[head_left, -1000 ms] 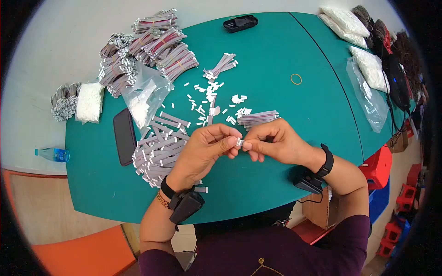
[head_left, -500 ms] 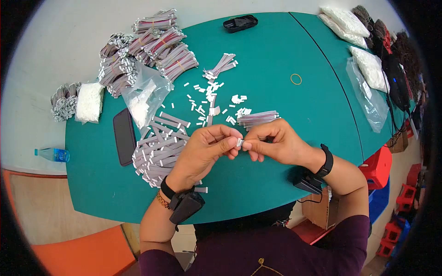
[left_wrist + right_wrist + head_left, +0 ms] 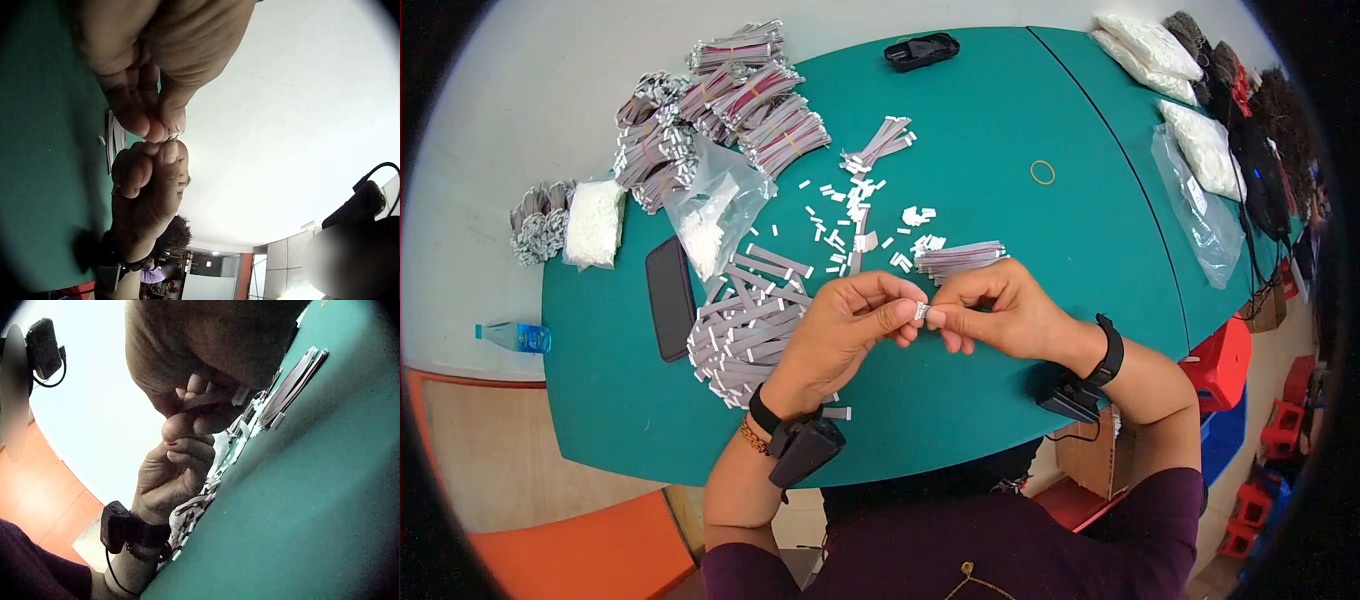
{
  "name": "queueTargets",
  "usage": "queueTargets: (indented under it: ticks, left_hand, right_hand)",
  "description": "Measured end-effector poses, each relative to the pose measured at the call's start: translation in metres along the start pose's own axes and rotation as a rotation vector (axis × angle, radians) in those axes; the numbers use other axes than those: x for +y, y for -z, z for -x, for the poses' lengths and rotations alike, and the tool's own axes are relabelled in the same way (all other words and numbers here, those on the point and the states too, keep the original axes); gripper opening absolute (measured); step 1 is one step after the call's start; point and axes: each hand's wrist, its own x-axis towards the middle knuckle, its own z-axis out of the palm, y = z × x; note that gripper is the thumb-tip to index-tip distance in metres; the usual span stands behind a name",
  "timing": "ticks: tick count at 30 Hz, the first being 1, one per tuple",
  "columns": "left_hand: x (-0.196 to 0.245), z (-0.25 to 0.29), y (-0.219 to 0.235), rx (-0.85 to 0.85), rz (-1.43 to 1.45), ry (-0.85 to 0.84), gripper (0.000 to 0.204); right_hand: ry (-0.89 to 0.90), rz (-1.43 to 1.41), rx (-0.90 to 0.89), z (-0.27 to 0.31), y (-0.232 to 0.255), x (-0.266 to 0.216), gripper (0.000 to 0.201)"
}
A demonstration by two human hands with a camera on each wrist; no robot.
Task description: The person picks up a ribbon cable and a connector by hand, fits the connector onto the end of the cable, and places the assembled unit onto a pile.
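In the head view, my left hand (image 3: 850, 325) and right hand (image 3: 1012, 312) meet fingertip to fingertip over the table. Between them is a small white connector (image 3: 921, 311), pinched by the left thumb and fingers. My right thumb and forefinger pinch the grey ribbon cable at its other side. Under the right palm, the right wrist view shows the cable's white far end (image 3: 240, 395); most of the cable is hidden by the fingers. Behind the right hand lies a neat row of grey ribbon cables (image 3: 960, 257). Left of my left hand spreads a loose heap of ribbon cables (image 3: 745, 340).
Small white pieces (image 3: 835, 238) are scattered on the green table (image 3: 1040, 90) beyond the hands. Banded cable bundles (image 3: 750, 100), an open clear bag (image 3: 735, 185) and a dark phone (image 3: 670, 297) lie left. A rubber band (image 3: 1043, 172) and white-filled bags (image 3: 1205, 150) are right.
Almost nothing differs. Both hands keep their place and grip, with only a slight tilt of the small connector between the fingertips.
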Motion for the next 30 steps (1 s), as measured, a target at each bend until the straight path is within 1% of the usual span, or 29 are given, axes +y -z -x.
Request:
queueTargets:
  ticks: [11, 13, 23, 30]
  left_hand:
    - [0.0006, 0.0000, -0.0026, 0.020, -0.050, -0.018, 0.016]
    - [0.0006, -0.0002, -0.0031, 0.022, -0.034, -0.006, 0.014]
    - [-0.0011, -0.0003, -0.0022, -0.008, -0.009, 0.001, 0.016]
    - [-0.0024, -0.0011, -0.0056, 0.033, -0.061, -0.032, 0.015]
  right_hand:
    - [-0.053, 0.008, 0.016, 0.0007, 0.0001, -0.0020, 0.021]
    - [-0.062, 0.009, 0.017, 0.0007, -0.0001, -0.0032, 0.021]
    - [-0.039, -0.006, 0.017, 0.0007, -0.0006, -0.0014, 0.022]
    - [-0.024, 0.044, 0.059, 0.0021, -0.0026, 0.0039, 0.022]
